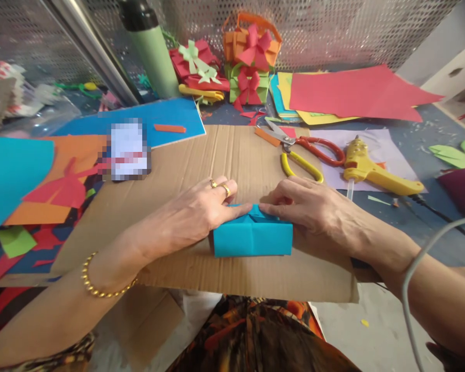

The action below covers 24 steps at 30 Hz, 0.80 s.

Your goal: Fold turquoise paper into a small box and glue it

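A folded piece of blue paper (252, 240) lies on the brown cardboard sheet (201, 276), close to its front edge. Its near side shows a flat rectangular panel with a crease down the middle, and small folded flaps stand behind that panel. My left hand (194, 209) grips the paper's far left part, its thumb pressed along the top edge and its fingers curled behind. From the other side my right hand (318, 214) grips the far right part in the same way. The two thumbs almost meet at the middle. Most fingertips are hidden behind the paper.
Red-and-yellow-handled scissors (294, 144) and a yellow glue gun (375, 168) lie behind my right hand. Coloured paper sheets (356, 93), folded paper bags with bows (251, 57) and a green bottle (151, 51) are at the back. A grey cable (413, 268) crosses my right forearm.
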### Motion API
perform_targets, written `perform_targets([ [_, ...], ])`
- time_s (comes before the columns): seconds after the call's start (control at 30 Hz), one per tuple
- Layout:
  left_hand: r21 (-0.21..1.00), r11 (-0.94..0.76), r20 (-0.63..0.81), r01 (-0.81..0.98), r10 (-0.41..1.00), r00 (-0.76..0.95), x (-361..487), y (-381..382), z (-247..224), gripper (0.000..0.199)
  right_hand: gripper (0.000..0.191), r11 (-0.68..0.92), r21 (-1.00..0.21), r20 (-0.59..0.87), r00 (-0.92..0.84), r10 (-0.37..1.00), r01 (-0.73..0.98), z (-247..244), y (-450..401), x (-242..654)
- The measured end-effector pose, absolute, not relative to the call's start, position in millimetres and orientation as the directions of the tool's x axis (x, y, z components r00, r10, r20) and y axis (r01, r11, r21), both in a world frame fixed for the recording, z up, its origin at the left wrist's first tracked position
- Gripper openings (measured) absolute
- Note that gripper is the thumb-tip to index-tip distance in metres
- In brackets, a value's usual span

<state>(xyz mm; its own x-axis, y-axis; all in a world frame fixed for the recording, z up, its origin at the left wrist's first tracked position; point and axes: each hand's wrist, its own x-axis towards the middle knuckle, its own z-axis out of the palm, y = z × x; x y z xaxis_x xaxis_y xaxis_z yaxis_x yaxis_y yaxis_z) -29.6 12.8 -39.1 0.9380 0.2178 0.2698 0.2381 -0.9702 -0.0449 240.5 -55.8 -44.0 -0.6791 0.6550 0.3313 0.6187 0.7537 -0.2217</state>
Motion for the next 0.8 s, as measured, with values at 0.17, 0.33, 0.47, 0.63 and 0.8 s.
perform_targets([
  [0.17,-0.051,-0.973,0.194,0.225,0.211,0.958,-31.0,16.0,-33.5,0.044,0.024,0.717,-0.231,0.341,-0.635,0.693,0.658,-49.9,-53.6,244.9],
  [0.33,-0.051,-0.974,0.234,0.221,0.203,0.951,-32.9,16.4,-36.7,0.043,0.034,0.713,-0.351,0.414,-0.582,0.700,0.607,-54.7,-46.8,254.1],
  [0.47,0.074,-0.971,0.235,0.227,0.238,0.942,-33.6,18.5,-43.4,0.045,0.032,0.729,-0.403,0.418,-0.598,0.684,0.553,-54.6,-45.7,249.9],
  [0.63,0.309,-0.914,0.187,0.264,0.330,0.925,-33.9,19.9,-33.1,0.040,0.023,0.789,-0.368,0.453,-0.646,0.614,0.492,-57.6,-46.4,239.4],
  [0.8,0.399,-0.872,0.107,0.283,0.351,0.930,-37.1,16.4,-15.9,0.024,0.025,0.809,-0.254,0.458,-0.671,0.583,0.530,-55.6,-46.8,235.0],
])
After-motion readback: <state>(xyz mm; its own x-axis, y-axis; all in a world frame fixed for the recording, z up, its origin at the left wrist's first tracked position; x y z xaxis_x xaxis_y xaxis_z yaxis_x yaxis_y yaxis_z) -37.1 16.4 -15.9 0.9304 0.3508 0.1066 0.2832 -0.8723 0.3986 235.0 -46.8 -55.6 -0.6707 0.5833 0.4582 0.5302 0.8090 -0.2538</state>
